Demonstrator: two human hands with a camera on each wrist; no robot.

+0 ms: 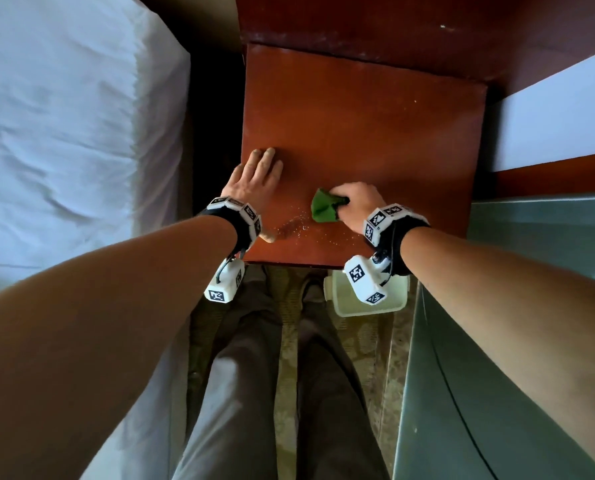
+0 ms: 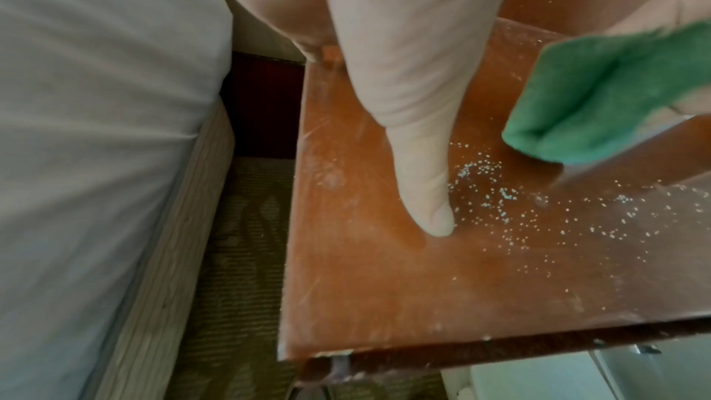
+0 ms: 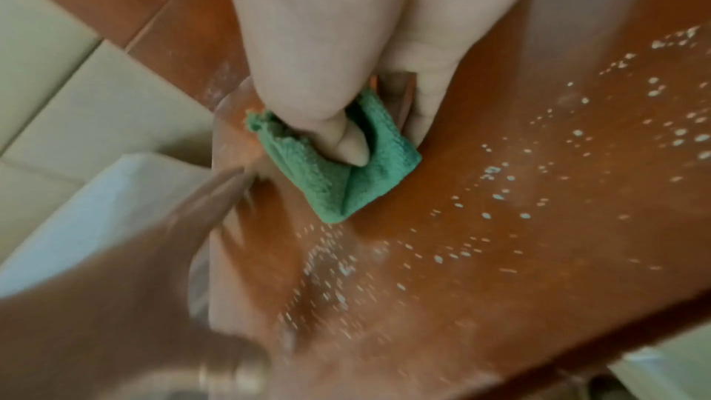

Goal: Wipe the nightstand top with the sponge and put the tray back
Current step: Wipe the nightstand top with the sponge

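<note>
The reddish-brown nightstand top (image 1: 375, 133) fills the middle of the head view. My right hand (image 1: 356, 202) grips a folded green sponge (image 1: 325, 209) and holds it against the wood near the front edge; the right wrist view shows my thumb pressed into the sponge (image 3: 346, 175). White crumbs (image 1: 292, 225) lie scattered on the wood between my hands, also the crumbs (image 2: 500, 193) beside my left thumb. My left hand (image 1: 259, 174) lies flat on the top at its left edge, fingers straight. A pale tray (image 1: 372, 303) sits on the floor below the front right corner, partly hidden by my wrist camera.
A bed with white sheets (image 1: 64, 133) stands close on the left, with a dark gap between it and the nightstand. A grey-green surface (image 1: 497, 375) runs along the right. My legs (image 1: 272, 375) stand on patterned carpet just in front of the nightstand.
</note>
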